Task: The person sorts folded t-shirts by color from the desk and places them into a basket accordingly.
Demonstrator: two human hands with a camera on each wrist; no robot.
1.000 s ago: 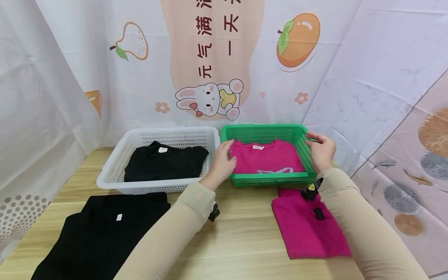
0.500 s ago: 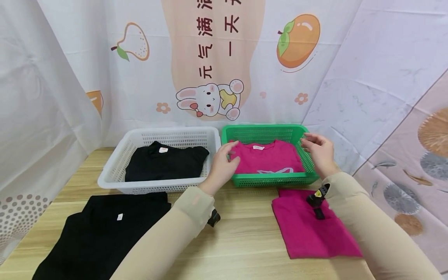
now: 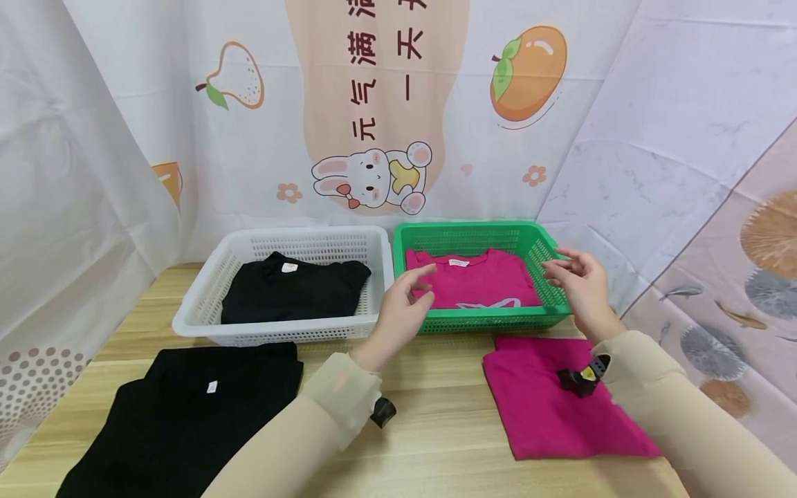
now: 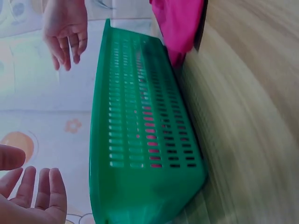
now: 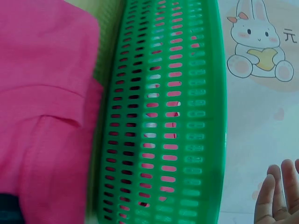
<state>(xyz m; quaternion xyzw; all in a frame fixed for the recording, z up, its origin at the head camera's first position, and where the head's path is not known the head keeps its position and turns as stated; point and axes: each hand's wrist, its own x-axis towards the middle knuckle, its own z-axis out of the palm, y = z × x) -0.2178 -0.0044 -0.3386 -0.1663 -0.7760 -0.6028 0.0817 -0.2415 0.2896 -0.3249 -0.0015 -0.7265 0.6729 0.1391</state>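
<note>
My left hand (image 3: 401, 315) hovers over the near left corner of a green basket (image 3: 492, 319), fingers loosely bent, holding nothing. At the basket's right end my right hand (image 3: 585, 290) is raised, also holding nothing. Inside lies a folded pink T-shirt (image 3: 473, 280) with a white neck label and a pale print. A second pink garment (image 3: 548, 415) lies folded on the table, partly under my right forearm. In the left wrist view both the left hand (image 4: 35, 198) and the right hand (image 4: 65, 35) appear apart from the basket's rim. Only fingers (image 5: 280, 196) show in the right wrist view.
A white basket (image 3: 274, 330) stands left of the green one, with a folded black T-shirt (image 3: 292, 290) in it. Another black garment (image 3: 187, 415) lies at the table's front left. A printed curtain (image 3: 249, 173) hangs close behind the baskets.
Both hands have drawn back toward me from the green basket. The left hand has shifted slightly right, and the right wrist has swung outward. The garments and baskets have stayed put.
</note>
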